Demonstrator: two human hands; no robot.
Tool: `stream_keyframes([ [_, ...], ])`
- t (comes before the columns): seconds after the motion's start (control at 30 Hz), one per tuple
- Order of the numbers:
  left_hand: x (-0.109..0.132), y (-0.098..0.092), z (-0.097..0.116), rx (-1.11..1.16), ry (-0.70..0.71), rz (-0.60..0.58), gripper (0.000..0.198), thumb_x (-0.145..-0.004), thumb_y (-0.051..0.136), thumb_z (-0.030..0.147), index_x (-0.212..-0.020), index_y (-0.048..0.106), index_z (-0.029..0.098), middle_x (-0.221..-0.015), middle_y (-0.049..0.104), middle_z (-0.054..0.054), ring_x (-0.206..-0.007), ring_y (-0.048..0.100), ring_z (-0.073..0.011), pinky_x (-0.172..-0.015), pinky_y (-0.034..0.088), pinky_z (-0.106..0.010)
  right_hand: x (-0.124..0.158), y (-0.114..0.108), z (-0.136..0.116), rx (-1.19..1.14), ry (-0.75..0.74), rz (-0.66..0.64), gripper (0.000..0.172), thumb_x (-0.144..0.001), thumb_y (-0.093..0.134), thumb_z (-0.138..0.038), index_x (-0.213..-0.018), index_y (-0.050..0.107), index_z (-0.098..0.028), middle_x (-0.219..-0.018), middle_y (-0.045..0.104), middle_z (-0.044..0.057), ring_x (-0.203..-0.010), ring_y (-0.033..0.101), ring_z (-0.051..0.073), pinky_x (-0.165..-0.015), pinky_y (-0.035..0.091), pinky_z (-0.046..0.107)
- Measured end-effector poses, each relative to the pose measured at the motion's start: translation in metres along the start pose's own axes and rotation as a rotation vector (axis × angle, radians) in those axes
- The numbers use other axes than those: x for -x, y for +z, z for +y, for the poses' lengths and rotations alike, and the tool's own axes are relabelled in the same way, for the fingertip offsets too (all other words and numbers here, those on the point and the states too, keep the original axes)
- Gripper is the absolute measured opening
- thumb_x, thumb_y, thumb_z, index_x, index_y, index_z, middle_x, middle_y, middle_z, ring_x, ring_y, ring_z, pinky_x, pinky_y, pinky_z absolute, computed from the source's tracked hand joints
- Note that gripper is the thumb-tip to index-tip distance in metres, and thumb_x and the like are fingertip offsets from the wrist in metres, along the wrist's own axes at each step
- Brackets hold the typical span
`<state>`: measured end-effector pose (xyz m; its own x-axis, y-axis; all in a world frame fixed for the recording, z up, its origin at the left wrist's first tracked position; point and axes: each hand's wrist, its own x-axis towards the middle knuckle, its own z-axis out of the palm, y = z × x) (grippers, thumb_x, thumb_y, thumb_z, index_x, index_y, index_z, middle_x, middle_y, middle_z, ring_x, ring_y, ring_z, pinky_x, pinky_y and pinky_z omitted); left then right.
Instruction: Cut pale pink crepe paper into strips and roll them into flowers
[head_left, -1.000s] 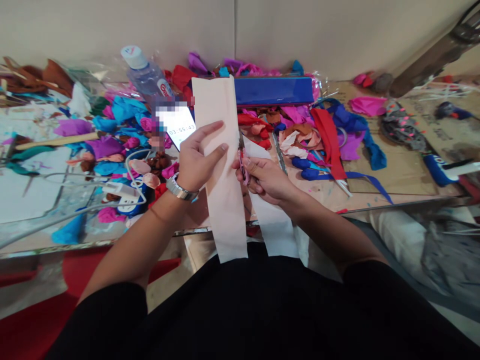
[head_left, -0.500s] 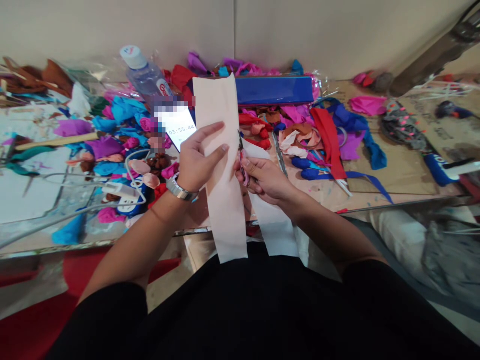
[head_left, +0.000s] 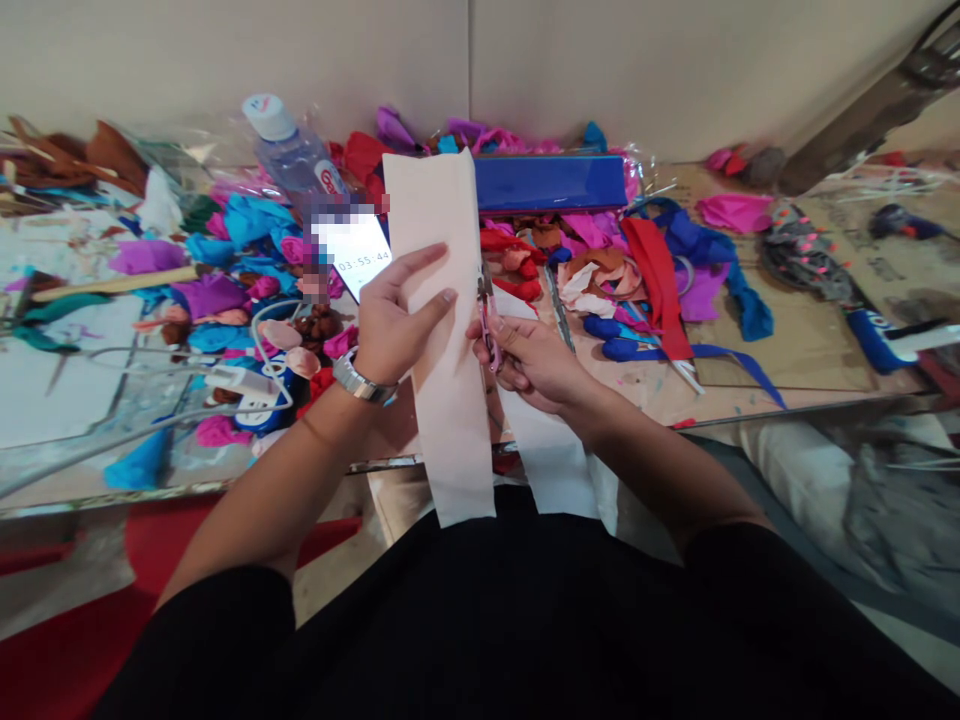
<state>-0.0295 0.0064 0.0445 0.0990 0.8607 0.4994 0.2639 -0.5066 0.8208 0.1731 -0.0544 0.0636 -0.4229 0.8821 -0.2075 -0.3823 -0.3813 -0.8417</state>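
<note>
A long strip of pale peach crepe-like paper (head_left: 448,400) runs from above the table down to my black shirt. My left hand (head_left: 401,325) grips it by its left side, thumb and index finger lying on the front and the other fingers hidden behind. Small scissors with pink handles (head_left: 491,340) are in my right hand (head_left: 529,360), its fingers in and around the handles. Their blades point away from me, at the strip's right edge. A second pale piece (head_left: 551,450) hangs below my right hand, partly covered by it.
Behind the strip lies a blue box (head_left: 551,182). A phone (head_left: 352,250) showing a timer leans near a clear bottle (head_left: 296,155). Colourful crepe scraps (head_left: 206,295) cover the left side. A white cable (head_left: 150,430) crosses there; cardboard (head_left: 787,345) lies right.
The scissor blades have shifted slightly at the strip's right edge, and the strip's top has moved a little left. Both hands keep nearly the same place.
</note>
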Motion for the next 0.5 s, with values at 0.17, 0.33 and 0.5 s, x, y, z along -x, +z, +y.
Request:
stream_keyframes([
  [0.17, 0.0003, 0.0003, -0.0002, 0.007, -0.012, 0.011, 0.055, -0.086, 0.083, 0.045, -0.134, 0.071, 0.023, -0.139, 0.072, -0.008, -0.129, 0.069, -0.0279, -0.119, 0.054, -0.047, 0.0017, -0.0016, 0.0027, -0.008, -0.011, -0.024, 0.030, -0.101, 0.066, -0.043, -0.099, 0.067, -0.013, -0.071, 0.063, -0.005, -0.035, 0.034, -0.001, -0.036, 0.019, 0.016],
  [0.33, 0.0003, 0.0004, 0.0037, 0.003, -0.025, 0.007, 0.055, -0.085, 0.084, 0.046, -0.133, 0.072, 0.023, -0.138, 0.073, -0.008, -0.128, 0.069, -0.0278, -0.119, 0.054, -0.046, 0.0016, -0.0007, 0.0009, 0.009, -0.007, -0.010, 0.029, -0.103, 0.064, -0.041, -0.096, 0.065, -0.013, -0.070, 0.063, -0.006, -0.034, 0.033, -0.001, -0.035, 0.020, 0.015],
  [0.5, 0.0005, 0.0005, 0.0072, -0.019, -0.025, 0.002, 0.053, -0.086, 0.083, 0.043, -0.133, 0.072, 0.022, -0.137, 0.073, -0.009, -0.128, 0.069, -0.0280, -0.120, 0.053, -0.047, 0.0008, 0.0011, -0.0021, 0.013, 0.001, 0.005, 0.028, -0.104, 0.062, -0.040, -0.095, 0.064, -0.013, -0.068, 0.062, -0.006, -0.034, 0.031, -0.001, -0.035, 0.021, 0.014],
])
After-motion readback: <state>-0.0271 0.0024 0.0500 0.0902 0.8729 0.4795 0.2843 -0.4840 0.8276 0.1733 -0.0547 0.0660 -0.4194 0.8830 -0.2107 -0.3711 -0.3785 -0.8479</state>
